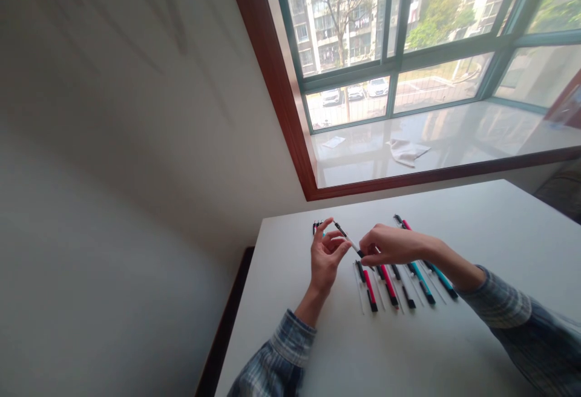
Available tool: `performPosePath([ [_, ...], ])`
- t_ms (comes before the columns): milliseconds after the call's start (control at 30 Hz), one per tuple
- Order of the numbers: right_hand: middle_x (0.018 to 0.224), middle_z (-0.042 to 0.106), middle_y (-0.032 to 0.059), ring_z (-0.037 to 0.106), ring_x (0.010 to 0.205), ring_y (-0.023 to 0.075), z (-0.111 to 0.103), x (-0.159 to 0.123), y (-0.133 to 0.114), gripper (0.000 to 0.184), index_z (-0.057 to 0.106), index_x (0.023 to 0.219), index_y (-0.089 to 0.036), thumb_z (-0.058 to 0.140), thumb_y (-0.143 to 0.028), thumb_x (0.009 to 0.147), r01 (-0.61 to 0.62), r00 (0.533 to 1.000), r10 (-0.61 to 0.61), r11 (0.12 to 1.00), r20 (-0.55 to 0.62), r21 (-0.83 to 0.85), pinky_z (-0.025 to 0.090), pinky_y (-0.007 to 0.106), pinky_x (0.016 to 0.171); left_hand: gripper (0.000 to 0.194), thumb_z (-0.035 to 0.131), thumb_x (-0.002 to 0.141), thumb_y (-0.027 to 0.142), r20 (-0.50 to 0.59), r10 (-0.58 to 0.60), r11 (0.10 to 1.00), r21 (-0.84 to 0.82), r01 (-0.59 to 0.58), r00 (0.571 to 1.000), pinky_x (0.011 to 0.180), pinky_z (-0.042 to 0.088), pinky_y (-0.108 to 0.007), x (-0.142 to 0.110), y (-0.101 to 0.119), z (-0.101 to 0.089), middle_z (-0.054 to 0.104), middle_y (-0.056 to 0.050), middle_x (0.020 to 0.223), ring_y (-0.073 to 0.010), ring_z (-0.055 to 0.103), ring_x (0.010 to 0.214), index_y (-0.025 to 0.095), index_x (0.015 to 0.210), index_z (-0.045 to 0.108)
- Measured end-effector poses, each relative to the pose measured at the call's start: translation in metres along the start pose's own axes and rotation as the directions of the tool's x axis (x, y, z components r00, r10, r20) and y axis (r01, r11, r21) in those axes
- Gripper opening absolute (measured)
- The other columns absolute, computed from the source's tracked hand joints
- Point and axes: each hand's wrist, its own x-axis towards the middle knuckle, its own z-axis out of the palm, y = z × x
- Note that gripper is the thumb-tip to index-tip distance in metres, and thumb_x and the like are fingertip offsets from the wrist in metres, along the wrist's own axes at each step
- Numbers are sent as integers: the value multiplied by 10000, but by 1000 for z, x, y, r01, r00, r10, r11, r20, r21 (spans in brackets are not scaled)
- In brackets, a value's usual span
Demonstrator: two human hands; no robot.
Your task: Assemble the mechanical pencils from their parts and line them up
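Note:
Over a white table [454,227], my left hand [325,256] and my right hand [390,246] both hold a slim white-and-black pen [348,238]. The left fingers pinch its middle, and the right fingertips grip its lower black end. Below the hands lies a row of several pens with black ends, including a red pen [370,288] and a teal pen [422,283]. Thin white strips [360,288] lie between them. Another red pen [403,223] lies beyond my right hand, and a small bunch of pen ends [317,226] sits just past my left fingers.
The table's far edge runs below a wood-framed window [394,40]. A crumpled white cloth [405,152] and a sheet of paper [334,141] lie on the glossy sill [454,143]. A wall [136,143] rises left of the table.

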Motion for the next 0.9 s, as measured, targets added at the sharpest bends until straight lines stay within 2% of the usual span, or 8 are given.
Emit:
performPosePath([
  [300, 597, 570, -32, 448, 557, 106, -3, -4, 1, 348, 605, 661, -179, 613, -397, 932, 19, 1000, -19, 999, 2, -27, 359, 262, 571, 599, 887, 732, 358, 23, -1, 1000, 16, 0, 1000, 837, 596, -341, 1, -9, -2, 759, -26, 914, -194, 747, 866, 248, 1223, 563],
  [500, 604, 557, -31, 441, 566, 109, -4, -4, -1, 379, 602, 661, -179, 606, -437, 938, 8, 1000, -8, 1000, -28, -9, 350, 260, 567, 630, 882, 742, 355, -5, 2, 1000, -12, -2, 1000, 882, 594, -371, 2, -7, -2, 775, -49, 946, -213, 757, 905, 245, 1272, 560],
  [733, 575, 549, -39, 442, 545, 98, 0, -2, 1, 359, 594, 644, -176, 628, -400, 923, 22, 999, -23, 999, -37, -25, 357, 248, 569, 604, 879, 747, 328, 17, -10, 1000, -24, 10, 1000, 891, 590, -364, 2, -6, -2, 773, -38, 918, -201, 749, 909, 237, 1256, 565],
  [900, 566, 566, -35, 445, 534, 98, -3, -4, -4, 341, 612, 640, -172, 641, -378, 911, 13, 1000, -13, 1000, -13, -5, 359, 249, 559, 572, 877, 750, 370, 66, -8, 1000, -6, 8, 998, 859, 593, -359, 2, -5, -4, 777, -49, 912, -211, 751, 886, 225, 1219, 582],
])
